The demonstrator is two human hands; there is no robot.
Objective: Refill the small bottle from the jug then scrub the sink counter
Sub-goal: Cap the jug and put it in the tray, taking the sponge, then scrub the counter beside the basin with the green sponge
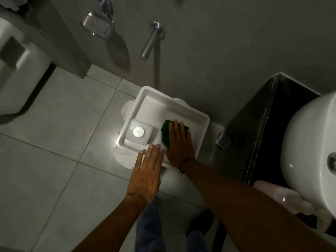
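A white square tub (201,124) stands on the floor tiles against the wall. Inside its left corner sits a translucent jug with a white cap (138,132). A green scrub pad (164,132) lies in the tub, and my right hand (179,142) rests flat on top of it, fingers spread over the pad. My left hand (147,171) hovers flat and open just above the tub's near rim, holding nothing. The white sink basin (309,148) shows at the right edge on a dark counter (258,128). I see no small bottle that I can tell apart.
A wall tap (151,42) and a metal soap holder (97,25) stick out above the tub. A toilet (16,70) stands at the left. A floor drain grate (224,141) lies right of the tub. A pinkish container (272,193) sits under the sink.
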